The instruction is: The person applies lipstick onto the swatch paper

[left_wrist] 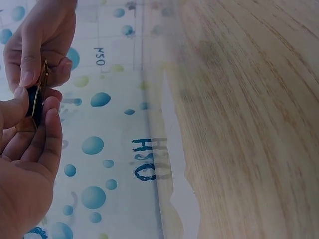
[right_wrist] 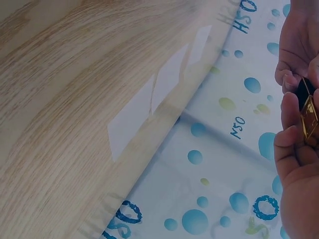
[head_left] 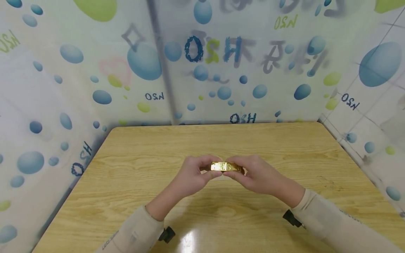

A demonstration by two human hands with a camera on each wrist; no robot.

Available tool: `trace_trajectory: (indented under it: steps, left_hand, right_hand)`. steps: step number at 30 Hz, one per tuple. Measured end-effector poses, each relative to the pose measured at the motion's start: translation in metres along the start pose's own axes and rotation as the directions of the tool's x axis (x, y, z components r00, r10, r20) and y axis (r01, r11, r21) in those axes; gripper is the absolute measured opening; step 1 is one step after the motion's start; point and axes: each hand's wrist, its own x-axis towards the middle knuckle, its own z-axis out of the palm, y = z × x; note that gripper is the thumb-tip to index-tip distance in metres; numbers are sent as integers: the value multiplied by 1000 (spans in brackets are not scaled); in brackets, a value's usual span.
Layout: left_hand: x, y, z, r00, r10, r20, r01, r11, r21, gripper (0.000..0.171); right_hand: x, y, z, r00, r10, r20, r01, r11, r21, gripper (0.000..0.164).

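Observation:
A small, shiny gold rectangular piece (head_left: 218, 166) is held level above the table, between both hands. Its front is split by a vertical line and carries raised marks too small to read. From the wrist views it shows a black part (left_wrist: 32, 95) edged with gold, and a reflective gold side (right_wrist: 310, 118). My left hand (head_left: 193, 174) pinches its left end between thumb and fingers. My right hand (head_left: 257, 174) pinches the other end the same way, fingertips almost meeting those of the left. Fingers hide the back and both ends, so its exact kind is unclear.
A wood-grain table (head_left: 221, 214) lies beneath the hands, with light glaring off its near part. Behind and at the sides hangs a pale sheet (head_left: 221, 105) printed with blue and green drops. Dark wrist-worn devices (head_left: 166, 234) sit under the sleeves (head_left: 133, 228).

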Motion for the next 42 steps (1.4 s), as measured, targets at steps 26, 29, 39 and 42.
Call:
trace_trajectory:
  steps: [26, 29, 39, 42]
  left_hand:
    - [0, 1, 0, 996, 78, -42, -78, 997, -4, 20]
    - [-1, 2, -1, 995, 90, -38, -91, 996, -8, 20]
    - [-2, 0, -6, 989, 149, 23, -148, 988, -38, 19]
    - [-2, 1, -6, 991, 134, 22, -134, 991, -30, 20]
  right_hand:
    - [0, 3, 3, 970, -207, -128, 198, 977, -78, 22]
    - [0, 3, 4, 965, -222, -137, 212, 973, -89, 20]
    - [-1, 1, 2, 978, -189, -85, 187, 982, -35, 18]
    - [-2, 2, 2, 978, -189, -90, 186, 982, -36, 21]
